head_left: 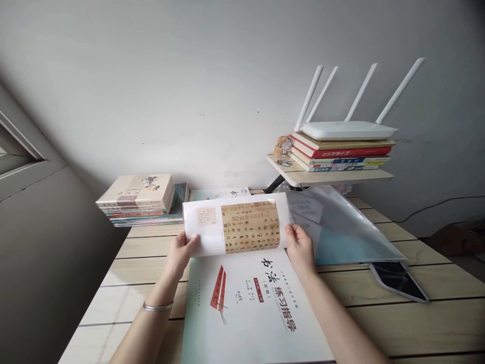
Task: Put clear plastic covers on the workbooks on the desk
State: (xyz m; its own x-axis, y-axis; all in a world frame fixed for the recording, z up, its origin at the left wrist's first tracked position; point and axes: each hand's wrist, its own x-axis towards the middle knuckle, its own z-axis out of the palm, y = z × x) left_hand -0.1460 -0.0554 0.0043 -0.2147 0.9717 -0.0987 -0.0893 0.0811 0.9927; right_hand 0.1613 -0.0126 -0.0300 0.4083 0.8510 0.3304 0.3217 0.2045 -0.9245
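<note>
Held up between both hands is a white printed calligraphy page [206, 237] with a tan panel of dark brush characters; I cannot tell if it is a single sheet or part of a booklet. My left hand [182, 253], with a silver bangle [158, 306] on its wrist, pinches the lower left edge, thumb on top. At the right edge my right hand [300, 246] grips the page the same way. Below the page lies a pale green and white calligraphy workbook [242, 323], its cover showing a red design and Chinese characters. The page hides the workbook's far part.
A book stack [136, 202] stands at the back left. On a small raised shelf [306, 178], a white router [348, 130] sits atop several books [343, 151] beside a small figurine [283, 146]. A clear plastic folder [348, 227] and a phone-like device [399, 280] lie on the slatted table [443, 323].
</note>
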